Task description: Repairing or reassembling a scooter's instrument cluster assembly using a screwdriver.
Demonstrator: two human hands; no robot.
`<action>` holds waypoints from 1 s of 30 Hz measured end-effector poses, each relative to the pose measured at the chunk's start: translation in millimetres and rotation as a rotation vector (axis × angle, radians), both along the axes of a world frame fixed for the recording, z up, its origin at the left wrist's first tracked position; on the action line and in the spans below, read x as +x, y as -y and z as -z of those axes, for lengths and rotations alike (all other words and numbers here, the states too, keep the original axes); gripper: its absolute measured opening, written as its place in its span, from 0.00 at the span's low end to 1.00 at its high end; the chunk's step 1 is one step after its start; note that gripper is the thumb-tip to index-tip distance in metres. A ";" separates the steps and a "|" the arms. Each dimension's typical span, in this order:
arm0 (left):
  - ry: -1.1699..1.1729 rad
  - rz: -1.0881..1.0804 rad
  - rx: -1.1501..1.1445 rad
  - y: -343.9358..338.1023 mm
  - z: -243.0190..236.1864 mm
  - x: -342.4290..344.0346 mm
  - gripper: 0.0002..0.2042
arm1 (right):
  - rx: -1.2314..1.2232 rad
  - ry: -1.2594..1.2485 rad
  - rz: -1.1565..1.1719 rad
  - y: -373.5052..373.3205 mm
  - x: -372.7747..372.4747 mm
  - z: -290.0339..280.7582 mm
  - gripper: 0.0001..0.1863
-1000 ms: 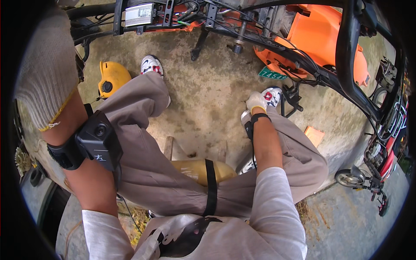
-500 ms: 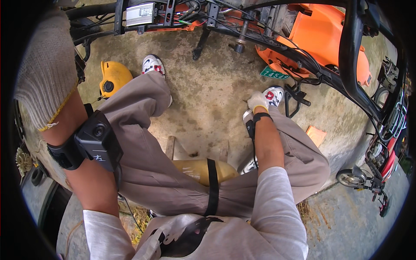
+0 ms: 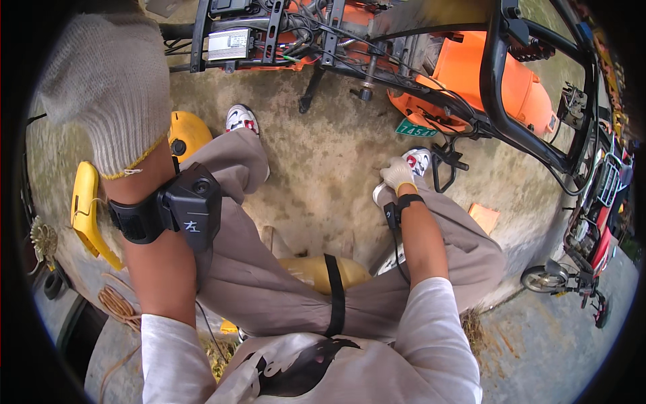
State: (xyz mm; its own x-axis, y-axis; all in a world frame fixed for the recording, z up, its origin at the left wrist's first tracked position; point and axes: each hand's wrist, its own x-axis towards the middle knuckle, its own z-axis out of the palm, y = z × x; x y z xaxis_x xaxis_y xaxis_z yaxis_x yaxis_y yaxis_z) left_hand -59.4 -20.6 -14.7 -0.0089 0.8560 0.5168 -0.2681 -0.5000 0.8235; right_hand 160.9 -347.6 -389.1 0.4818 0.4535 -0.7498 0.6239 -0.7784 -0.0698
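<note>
My left hand (image 3: 101, 81), in a knitted grey-white glove with a yellow edge, is raised close at the upper left. Its fingers are lost in the dark rim, so I cannot tell what it holds. Low by my right shoe (image 3: 418, 161) is my right hand (image 3: 398, 174), also gloved, with its fingers curled in; anything inside them is hidden. Ahead of both hands stretches a stripped black vehicle frame (image 3: 501, 94) with loose wires, a silver finned box (image 3: 229, 44) and orange body panels (image 3: 464, 60). A blurred yellowish-brown shape (image 3: 434, 17) crosses the top edge; its kind is unclear.
A rounded yellow part (image 3: 187, 135) lies by my left shoe (image 3: 241, 119). Farther left are a long yellow panel (image 3: 86, 209) and coiled cord (image 3: 116, 304). A yellow seat-like thing (image 3: 306, 273) is between my legs. A red motorcycle (image 3: 595, 252) stands at right.
The view has shifted, bringing the long yellow panel and coiled cord into sight. My left hand appears farther right. My right hand sits slightly lower, still beside the shoe. The blurred yellowish-brown shape has appeared.
</note>
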 end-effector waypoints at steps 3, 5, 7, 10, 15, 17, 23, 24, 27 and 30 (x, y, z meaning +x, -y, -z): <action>0.085 0.075 0.055 -4.1 -1.5 0.1 0.28 | 0.207 -0.088 0.037 -8.8 -3.2 -37.7 0.17; 0.165 0.236 0.160 -9.3 -2.1 2.7 0.29 | 0.268 -0.193 0.163 -23.5 -7.2 -72.8 0.18; 0.241 0.488 0.288 -15.2 -5.2 7.4 0.29 | 0.393 -0.234 0.149 -41.3 -11.0 -116.0 0.18; 0.587 0.315 -0.263 -18.9 -16.6 15.1 0.19 | 0.438 -0.326 0.300 -66.5 -17.7 -194.2 0.18; 0.491 0.301 -0.375 -7.1 -41.3 13.2 0.29 | 0.715 -0.303 0.330 -86.4 -32.6 -340.5 0.16; 0.575 0.417 -0.441 -1.3 -50.6 7.6 0.31 | 0.834 -0.375 0.423 -87.8 -43.0 -396.3 0.15; 0.845 0.676 -0.610 26.0 -80.7 -3.7 0.35 | 1.076 -0.444 0.447 -101.3 -82.6 -507.7 0.14; 0.885 0.695 -0.645 30.0 -84.2 -4.4 0.35 | 1.114 -0.441 0.430 -104.5 -90.0 -517.9 0.14; 0.909 0.795 -0.593 40.4 -90.6 -5.7 0.39 | 1.228 -0.426 0.300 -113.1 -110.4 -539.6 0.12; 0.962 0.815 -0.624 50.9 -93.7 -6.5 0.39 | 1.332 -0.332 0.132 -125.2 -126.2 -547.7 0.12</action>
State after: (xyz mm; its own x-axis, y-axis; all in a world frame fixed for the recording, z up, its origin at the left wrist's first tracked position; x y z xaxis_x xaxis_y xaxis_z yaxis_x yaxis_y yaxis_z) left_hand -65.9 -71.5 79.0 0.4656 0.8753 0.1308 -0.8794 0.4409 0.1799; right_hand 34.8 -222.4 158.6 0.4625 0.8780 0.1234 0.3591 -0.0583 -0.9315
